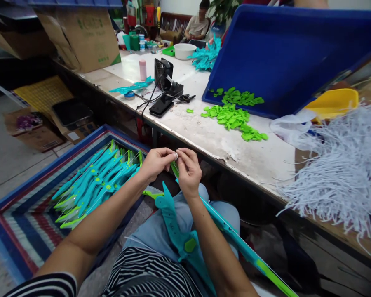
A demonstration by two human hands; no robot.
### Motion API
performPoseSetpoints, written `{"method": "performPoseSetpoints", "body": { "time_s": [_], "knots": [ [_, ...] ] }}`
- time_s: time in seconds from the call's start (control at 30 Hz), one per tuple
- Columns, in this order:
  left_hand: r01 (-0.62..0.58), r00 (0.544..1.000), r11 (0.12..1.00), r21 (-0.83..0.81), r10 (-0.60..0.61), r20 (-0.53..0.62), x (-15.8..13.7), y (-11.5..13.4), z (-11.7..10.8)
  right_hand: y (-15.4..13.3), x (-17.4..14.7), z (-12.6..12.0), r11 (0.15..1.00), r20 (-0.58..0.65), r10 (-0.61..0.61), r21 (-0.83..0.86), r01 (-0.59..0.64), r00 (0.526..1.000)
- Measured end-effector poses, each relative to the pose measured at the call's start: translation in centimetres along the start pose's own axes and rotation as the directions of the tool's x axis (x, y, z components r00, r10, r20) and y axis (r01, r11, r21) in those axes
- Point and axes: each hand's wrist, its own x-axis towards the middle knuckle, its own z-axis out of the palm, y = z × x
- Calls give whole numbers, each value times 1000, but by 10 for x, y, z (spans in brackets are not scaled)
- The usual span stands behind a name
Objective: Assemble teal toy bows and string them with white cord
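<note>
On my lap lies a turquoise toy bow (170, 222) with lime-green tips and a green hexagonal piece at its middle. My left hand (158, 164) and my right hand (190, 171) meet above it, fingertips nearly touching. Each pinches at a bit of white string (176, 156), its knot or loop too small to make out. A green bow tip (174, 169) shows just under my right fingers. One long turquoise limb (235, 233) slants past my right forearm towards the lower right.
Left of me, a striped lined crate (24, 239) holds several turquoise bows (95, 177). The table (204, 140) carries green pieces (231, 117), a tilted blue bin (284, 57), a black fan (163, 74), a phone (161, 105) and a bundle of white strings (336, 177). A person sits far back.
</note>
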Motion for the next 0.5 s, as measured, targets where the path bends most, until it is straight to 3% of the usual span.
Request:
{"method": "performPoseSetpoints", "body": {
  "time_s": [0.1,0.27,0.4,0.5],
  "knots": [
    [31,998,999,-23,-32,-49,1,1,3,1,2,-6,998,-7,-55,-40,55,998],
    [63,990,993,96,-75,122,4,9,0,2,11,-17,976,12,-175,-131,175,984],
    [-168,978,931,323,116,176,5,7,0,1,13,-21,966,53,-170,-188,177,984],
    [-323,946,773,546,258,194,3,2,2,-2,11,-23,972,71,-107,-204,119,992]
  ]
}}
